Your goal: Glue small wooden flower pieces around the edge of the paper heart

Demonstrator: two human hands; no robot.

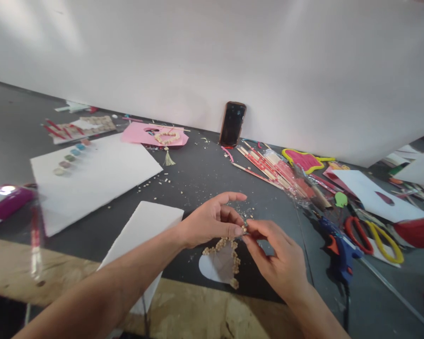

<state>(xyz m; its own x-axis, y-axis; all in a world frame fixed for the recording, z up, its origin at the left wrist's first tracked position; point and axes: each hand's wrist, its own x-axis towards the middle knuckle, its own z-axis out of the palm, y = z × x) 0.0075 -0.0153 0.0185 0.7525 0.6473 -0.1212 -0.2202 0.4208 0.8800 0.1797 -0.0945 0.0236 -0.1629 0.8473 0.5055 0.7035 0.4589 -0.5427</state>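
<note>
My left hand (212, 219) pinches thumb and fingertip at one end of a string of small tan beads (236, 261). The middle finger is bent and the index finger reaches out above the pinch. Opposite it, my right hand (277, 245) has thumb and index finger closed at the same spot, where a small bead shows between the fingertips. From there the string hangs or lies in a bent line over a white rounded paper piece (212, 267) near the table's front edge. The fingers partly hide the string's end.
A blue glue gun (339, 249), red-handled and yellow-handled scissors (383, 241) and wooden sticks (257, 165) lie to the right. A phone (232, 123) leans on the back wall. Left are white sheets (92, 183), paint pots (70, 159) and a beaded heart with tassel (167, 137) on pink paper.
</note>
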